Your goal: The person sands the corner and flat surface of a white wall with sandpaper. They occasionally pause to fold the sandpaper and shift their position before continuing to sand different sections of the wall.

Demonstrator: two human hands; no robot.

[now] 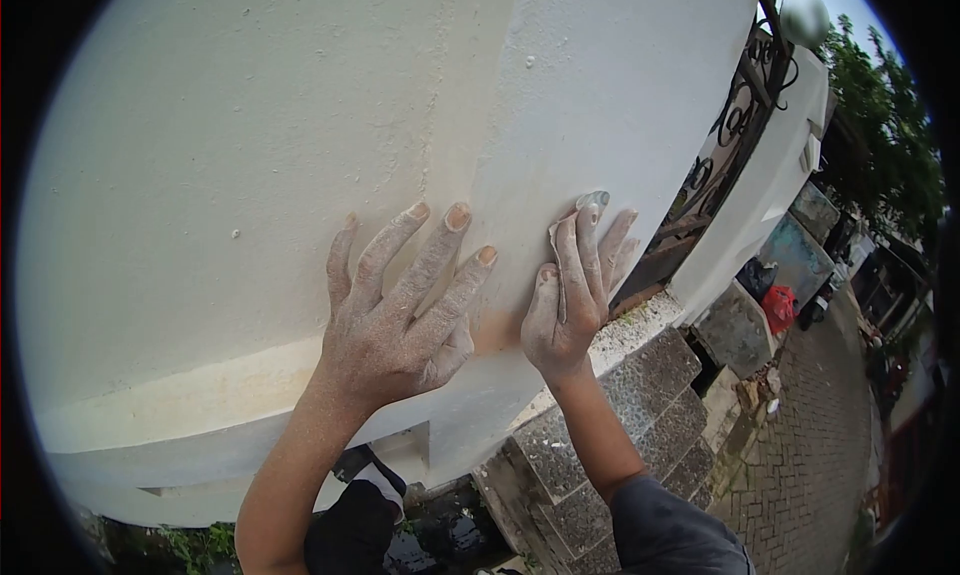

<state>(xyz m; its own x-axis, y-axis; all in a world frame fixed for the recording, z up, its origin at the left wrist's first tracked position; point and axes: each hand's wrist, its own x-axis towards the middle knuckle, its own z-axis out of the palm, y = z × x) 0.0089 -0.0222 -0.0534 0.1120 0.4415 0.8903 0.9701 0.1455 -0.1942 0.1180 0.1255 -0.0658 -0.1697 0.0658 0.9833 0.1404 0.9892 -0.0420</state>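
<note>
Both hands are coated in pale dust and rest against a white painted wall (250,155). My left hand (400,305) lies on it with its fingers spread and nothing visible in it. To the right, close to the wall's edge, my right hand (575,295) has its fingers bent round a thin folded sheet (557,250), whose pale edge shows between thumb and fingers. Much of that sheet is hidden by the hand. Small bumps and a rough vertical line mark the wall above the hands.
A dark ornate metal gate (725,125) stands right of the wall. Below it are stone-tiled steps (620,425) and a wet drain (450,530). A red bag (778,308) sits by concrete blocks beside the paved lane (810,435). A shoe (385,480) shows at the bottom.
</note>
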